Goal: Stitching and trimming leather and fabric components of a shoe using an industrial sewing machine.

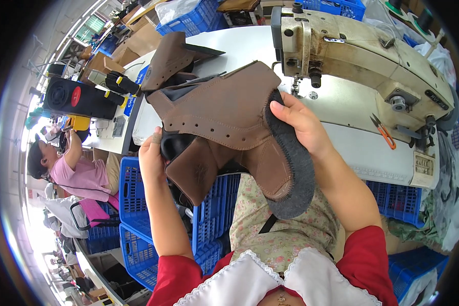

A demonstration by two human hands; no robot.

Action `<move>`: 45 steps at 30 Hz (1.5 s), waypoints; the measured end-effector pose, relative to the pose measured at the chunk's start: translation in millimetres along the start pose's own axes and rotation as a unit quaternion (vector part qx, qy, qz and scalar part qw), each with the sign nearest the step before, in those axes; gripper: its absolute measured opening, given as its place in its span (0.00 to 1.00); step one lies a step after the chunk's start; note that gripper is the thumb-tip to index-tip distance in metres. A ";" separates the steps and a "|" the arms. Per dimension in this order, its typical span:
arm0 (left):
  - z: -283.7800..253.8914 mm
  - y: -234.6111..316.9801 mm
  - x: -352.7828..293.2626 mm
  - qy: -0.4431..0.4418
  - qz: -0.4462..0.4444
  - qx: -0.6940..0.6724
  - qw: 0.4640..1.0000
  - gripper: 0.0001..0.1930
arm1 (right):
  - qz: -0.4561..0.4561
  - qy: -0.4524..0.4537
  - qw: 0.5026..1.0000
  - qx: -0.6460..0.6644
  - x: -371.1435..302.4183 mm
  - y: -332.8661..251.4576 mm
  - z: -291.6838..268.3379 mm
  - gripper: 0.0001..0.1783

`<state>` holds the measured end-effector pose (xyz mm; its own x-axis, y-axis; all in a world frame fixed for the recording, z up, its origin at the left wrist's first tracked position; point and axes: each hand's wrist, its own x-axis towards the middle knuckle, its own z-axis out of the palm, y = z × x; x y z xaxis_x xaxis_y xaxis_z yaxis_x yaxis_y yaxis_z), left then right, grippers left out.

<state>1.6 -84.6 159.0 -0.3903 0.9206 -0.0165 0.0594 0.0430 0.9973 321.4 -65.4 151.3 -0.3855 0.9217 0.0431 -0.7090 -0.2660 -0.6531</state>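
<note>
A brown shoe upper point(219, 109) with a row of eyelet holes and a dark grey felt insole edge point(298, 176) stitched on is held up in front of me. My right hand point(303, 122) grips its right side, thumb on the brown face near the grey edge. On the left, my left hand point(152, 153) pinches the upper by its dark lining, beside a hanging brown flap point(195, 171). Behind it, a second brown upper point(166, 58) rests on the white sewing table point(229, 46).
A sewing machine point(357, 56) stands at the right of the table. Orange-handled thread snips point(384, 133) lie below its arm. Blue crates point(137, 188) stand under the table's left side. A person in pink point(81, 173) works at the far left.
</note>
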 end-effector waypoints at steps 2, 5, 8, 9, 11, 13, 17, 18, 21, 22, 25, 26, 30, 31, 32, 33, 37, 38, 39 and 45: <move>2.0 -0.2 -0.3 0.013 -0.006 0.023 1.000 0.19 | -0.011 -0.012 1.000 -0.004 -1.5 1.4 -2.2 0.13; -3.2 -5.4 1.6 0.018 -0.027 -0.003 0.999 0.19 | -0.010 -0.026 0.999 -0.021 -1.9 1.1 -2.3 0.12; -7.9 -9.5 5.7 0.015 -0.017 -0.032 0.999 0.19 | 0.019 -0.014 0.999 -0.033 -1.6 2.5 -3.1 0.13; -7.1 -9.4 5.4 0.018 -0.020 -0.033 0.999 0.19 | 0.020 -0.013 0.999 -0.034 -1.7 3.2 -4.2 0.13; -3.8 -6.8 4.1 0.020 -0.023 -0.035 0.999 0.18 | 0.046 -0.007 0.999 -0.022 -2.0 3.9 -6.6 0.13; 0.4 -1.1 0.4 0.039 -0.010 -0.033 0.999 0.17 | 0.059 0.004 0.998 -0.012 -3.7 1.4 -5.6 0.14; -2.4 2.7 2.1 0.038 0.025 0.015 0.999 0.17 | 0.070 0.000 0.997 -0.046 -7.4 -1.5 -10.6 0.17; -3.0 -0.2 4.6 0.038 0.027 0.015 0.999 0.17 | 0.071 -0.001 0.996 -0.046 -8.1 -1.2 -10.3 0.17; -3.0 -1.4 5.0 0.041 0.030 0.015 0.999 0.18 | 0.069 -0.008 0.996 -0.064 -11.1 -0.8 -8.8 0.21; -2.6 -1.1 4.6 0.044 0.032 0.016 0.998 0.18 | 0.070 -0.004 0.995 -0.071 -11.6 -0.8 -8.6 0.22; 1.6 -0.9 4.2 0.047 0.039 0.016 0.998 0.19 | 0.072 0.005 0.993 -0.098 -13.2 -2.3 -12.0 0.23; 0.4 -1.3 5.5 0.045 0.039 0.017 0.998 0.19 | 0.073 0.009 0.990 -0.118 -13.8 -2.6 -13.9 0.23; -7.8 -3.1 10.9 0.003 0.043 0.014 0.999 0.18 | 0.043 0.019 0.989 -0.144 -11.3 4.7 -13.9 0.23; -6.7 -2.2 11.2 -0.003 0.052 0.009 0.999 0.18 | 0.036 0.029 0.986 -0.159 -9.5 5.7 -14.7 0.23; -4.2 -0.8 10.8 -0.004 0.052 0.010 0.999 0.18 | 0.028 0.039 0.983 -0.175 -7.2 6.9 -16.0 0.22; 2.8 3.2 8.7 0.014 0.056 0.016 0.998 0.18 | 0.027 0.041 0.983 -0.175 -4.6 8.3 -19.6 0.22; 12.8 11.3 27.7 0.021 0.058 0.058 0.996 0.20 | -0.001 0.038 0.975 -0.217 18.8 23.7 -47.6 0.20; 18.3 18.5 30.1 0.001 0.038 0.071 0.997 0.21 | -0.007 0.040 0.971 -0.235 25.1 26.4 -57.1 0.19; 25.7 23.1 32.7 -0.001 0.038 0.072 0.997 0.21 | -0.009 0.042 0.971 -0.233 31.9 28.5 -66.5 0.19; 54.8 35.1 66.8 -0.008 0.056 0.217 0.974 0.23 | 0.086 0.063 0.940 -0.324 64.2 31.4 -106.2 0.24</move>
<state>28.0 -0.3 189.0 -0.3442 0.9350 0.0860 0.4857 0.0989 0.8685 337.1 15.4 53.3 -0.3600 0.9178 -0.1677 -0.1185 -0.2233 -0.9675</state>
